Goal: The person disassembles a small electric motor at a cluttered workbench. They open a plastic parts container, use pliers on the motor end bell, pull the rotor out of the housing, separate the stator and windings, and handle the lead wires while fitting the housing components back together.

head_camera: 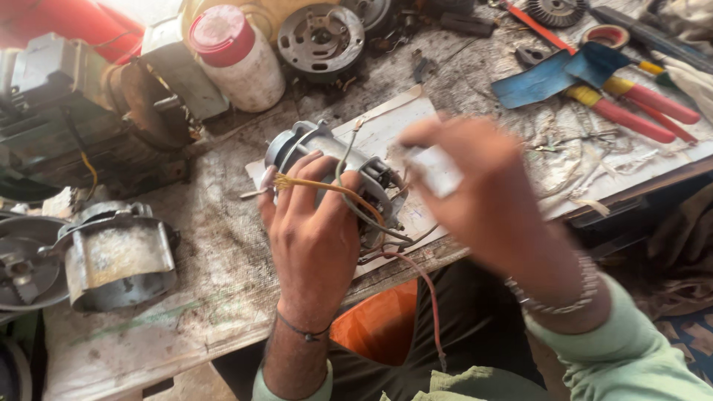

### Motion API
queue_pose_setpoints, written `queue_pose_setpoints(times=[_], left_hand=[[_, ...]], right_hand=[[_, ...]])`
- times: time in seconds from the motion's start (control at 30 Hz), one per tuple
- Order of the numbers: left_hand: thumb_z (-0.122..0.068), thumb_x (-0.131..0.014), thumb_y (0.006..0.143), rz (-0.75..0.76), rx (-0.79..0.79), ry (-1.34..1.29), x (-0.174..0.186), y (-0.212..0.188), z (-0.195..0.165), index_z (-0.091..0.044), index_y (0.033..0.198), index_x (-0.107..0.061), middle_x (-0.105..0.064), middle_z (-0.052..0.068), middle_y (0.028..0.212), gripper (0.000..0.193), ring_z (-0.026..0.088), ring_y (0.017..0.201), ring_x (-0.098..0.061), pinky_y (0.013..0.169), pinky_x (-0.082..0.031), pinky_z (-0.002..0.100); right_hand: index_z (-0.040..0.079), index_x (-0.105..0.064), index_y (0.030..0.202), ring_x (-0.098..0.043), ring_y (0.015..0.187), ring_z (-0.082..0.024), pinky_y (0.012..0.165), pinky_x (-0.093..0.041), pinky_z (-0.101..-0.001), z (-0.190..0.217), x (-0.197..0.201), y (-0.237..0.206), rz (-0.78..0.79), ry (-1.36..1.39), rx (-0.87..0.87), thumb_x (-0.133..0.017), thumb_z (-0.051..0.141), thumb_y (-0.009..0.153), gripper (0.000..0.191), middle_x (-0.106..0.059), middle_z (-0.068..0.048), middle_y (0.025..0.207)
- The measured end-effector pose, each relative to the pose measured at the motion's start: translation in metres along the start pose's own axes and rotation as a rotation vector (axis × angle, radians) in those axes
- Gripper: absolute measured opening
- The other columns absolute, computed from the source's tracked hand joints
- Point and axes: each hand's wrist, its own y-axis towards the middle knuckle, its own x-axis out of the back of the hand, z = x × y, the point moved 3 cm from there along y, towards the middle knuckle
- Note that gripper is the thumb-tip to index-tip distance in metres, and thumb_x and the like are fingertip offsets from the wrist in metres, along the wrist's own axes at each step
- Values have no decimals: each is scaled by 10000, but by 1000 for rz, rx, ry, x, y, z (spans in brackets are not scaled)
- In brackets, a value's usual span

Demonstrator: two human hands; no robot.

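Cluttered, grimy counter (223,275), workshop setting, parts all over it.

Left hand (312,238): fingers (297,182) spread and wrapped over the top of a small grey electric motor (327,160), pressing it down. Motor lies on its side on a dirty white sheet (386,130), near the front edge of the counter. Yellow wire (327,188) runs across the left fingers; grey leads curl out of the motor's right end, and a red wire (427,297) hangs off the counter edge down toward the lap.

Right hand (483,200): motion-blurred, just right of the motor, fingers pinched together on a small pale flat piece (438,171); can't tell what it is. Metal bracelet (557,297) on that wrist, light green sleeve (631,349) behind it.

Further out:
- left: dented grey metal housing (119,256) on the counter, well apart from the motor
- back left: rusty engine block (82,119)
- back centre: white plastic jar with red lid (238,59), round stator plate (319,37) beside it
- back right: red-handled pliers (639,111) with a blue scrap (549,78) lying over them, roll of red tape (607,35) just behind
- below the counter edge: orange bucket (379,327) between the knees
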Motion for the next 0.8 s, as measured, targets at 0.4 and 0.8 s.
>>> queue_pose_setpoints(times=[0.4,0.8], left_hand=[[-75,-692,909,-7,-19,6,0,-1,-1,-175,1146,-712,-617,71,1233,258,281,1301,-593,1198,-331,541],[-97,-695,943,-5,-20,-3,-1,-2,1,-163,1149,-733,-622,70,1256,220,280,1312,-598,1196,-337,535]], right_hand=[[130,-740,1085,-724,917,-344,861,-563,-472,-62,-39,1,863,-397,-445,-760,395,854,352,-758,-155,922],[95,-773,951,-747,806,-284,807,-593,-424,-70,-35,5,865,-492,-512,-733,381,883,297,-765,-135,862]])
